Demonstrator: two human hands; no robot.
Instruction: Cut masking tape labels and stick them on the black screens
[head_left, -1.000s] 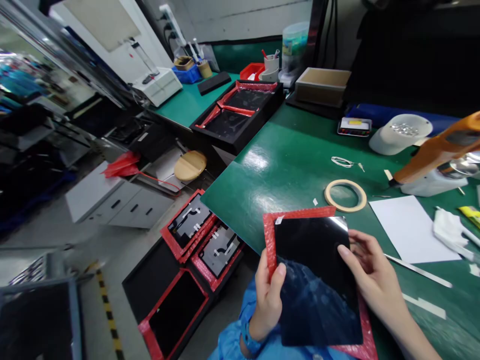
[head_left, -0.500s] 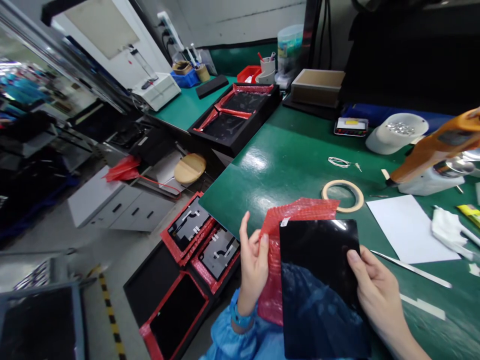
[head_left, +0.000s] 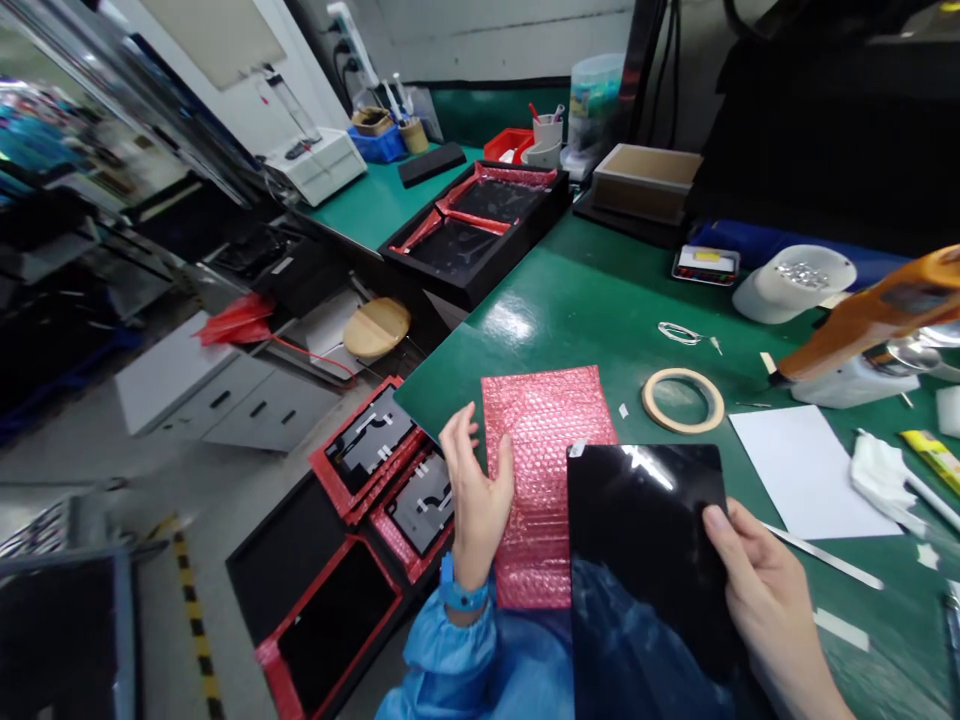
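A glossy black panel point(head_left: 645, 580) with a small white tab at its upper left corner is gripped at its right edge by my right hand point(head_left: 772, 590), thumb on the front face. A pink bubble-wrap sheet point(head_left: 551, 430) lies flat on the green table point(head_left: 525, 310), partly behind the panel. Beside the sheet's left edge is my left hand point(head_left: 476, 490), fingers apart and thumb near the wrap, holding nothing. A blue band circles the left wrist.
A tape roll point(head_left: 683, 401), white paper point(head_left: 810, 470) and an orange tool point(head_left: 870, 310) are on the right. Below the table's left edge, a black tray point(head_left: 292, 550) holds red-wrapped panels. Another black box point(head_left: 469, 285) stands at the back.
The bubble wrap, raised beside my left hand before, now lies flat on the table. My left hand has let it go and moved left. The view has shifted slightly.
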